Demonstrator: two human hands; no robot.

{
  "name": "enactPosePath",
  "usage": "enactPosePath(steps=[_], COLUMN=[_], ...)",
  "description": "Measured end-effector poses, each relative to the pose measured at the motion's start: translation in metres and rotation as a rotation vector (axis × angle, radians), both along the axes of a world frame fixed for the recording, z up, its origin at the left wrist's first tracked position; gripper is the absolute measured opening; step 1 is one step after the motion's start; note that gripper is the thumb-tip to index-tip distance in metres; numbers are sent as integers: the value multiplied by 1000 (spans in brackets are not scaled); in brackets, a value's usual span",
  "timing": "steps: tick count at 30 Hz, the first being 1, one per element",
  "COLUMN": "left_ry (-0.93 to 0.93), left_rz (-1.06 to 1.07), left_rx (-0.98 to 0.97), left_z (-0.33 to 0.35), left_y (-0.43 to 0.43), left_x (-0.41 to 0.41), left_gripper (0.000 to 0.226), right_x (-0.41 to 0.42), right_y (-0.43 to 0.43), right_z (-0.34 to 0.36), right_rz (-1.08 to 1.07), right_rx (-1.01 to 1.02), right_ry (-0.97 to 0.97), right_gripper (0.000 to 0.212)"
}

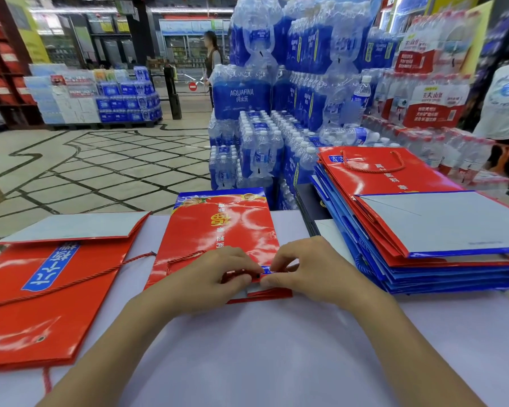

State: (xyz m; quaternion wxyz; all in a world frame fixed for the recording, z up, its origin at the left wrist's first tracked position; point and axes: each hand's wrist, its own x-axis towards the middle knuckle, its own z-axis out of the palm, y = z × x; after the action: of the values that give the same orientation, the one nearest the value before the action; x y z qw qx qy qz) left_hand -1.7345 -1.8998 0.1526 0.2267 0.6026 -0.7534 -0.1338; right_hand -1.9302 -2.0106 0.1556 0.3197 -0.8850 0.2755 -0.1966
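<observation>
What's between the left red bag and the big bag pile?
Head view: the middle red bag, pinched by left hand and right hand.

Glossy red paper bag (218, 230), matt pale table (262, 348).

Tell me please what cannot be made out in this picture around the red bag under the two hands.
Head view:
1. Near edge of the middle red bag: the left hand and right hand cover it, so what they pinch is unclear.
2. Left red bag: cut off by the left frame edge.
3. Stack of bags: cut off at right; count unclear.
4. Far shelves: blurred, labels unreadable.
</observation>
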Motion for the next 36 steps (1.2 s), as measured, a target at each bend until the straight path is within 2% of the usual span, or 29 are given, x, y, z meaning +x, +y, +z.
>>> enactPosePath(steps=[4, 10, 15, 19, 21, 25, 32, 36], left_ry=[2, 60, 8, 34, 40, 26, 19, -16], left_rz=[29, 67, 69, 134, 145, 155, 134, 178], left_rx=[-17, -83, -118, -196, -201, -193, -255, -250], left_z=[-2, -4, -11, -11, -12, -16, -13, -12], left_y=[-1, -4, -8, -10, -10, -11, -13, -13], left_x=[3, 7, 5, 5, 4, 2, 0, -1], left_gripper=[36, 29, 33, 34, 34, 39, 37, 37], right_x=[1, 3, 6, 9, 15, 29, 40, 42], right_y=[-3, -5, -6, 2, 10, 19, 23, 22], right_z=[-1, -5, -14, -15, -18, -30, -35, -36], right_rz=[-31, -87, -80, -268, -306, -333, -391, -389], right_rx=[-122, -237, -255, -412, -351, -173, 5, 25], right_ry=[-16, -53, -174, -238, -209, -147, -282, -352], right_gripper=[26, 25, 11, 14, 23, 22, 22, 20])
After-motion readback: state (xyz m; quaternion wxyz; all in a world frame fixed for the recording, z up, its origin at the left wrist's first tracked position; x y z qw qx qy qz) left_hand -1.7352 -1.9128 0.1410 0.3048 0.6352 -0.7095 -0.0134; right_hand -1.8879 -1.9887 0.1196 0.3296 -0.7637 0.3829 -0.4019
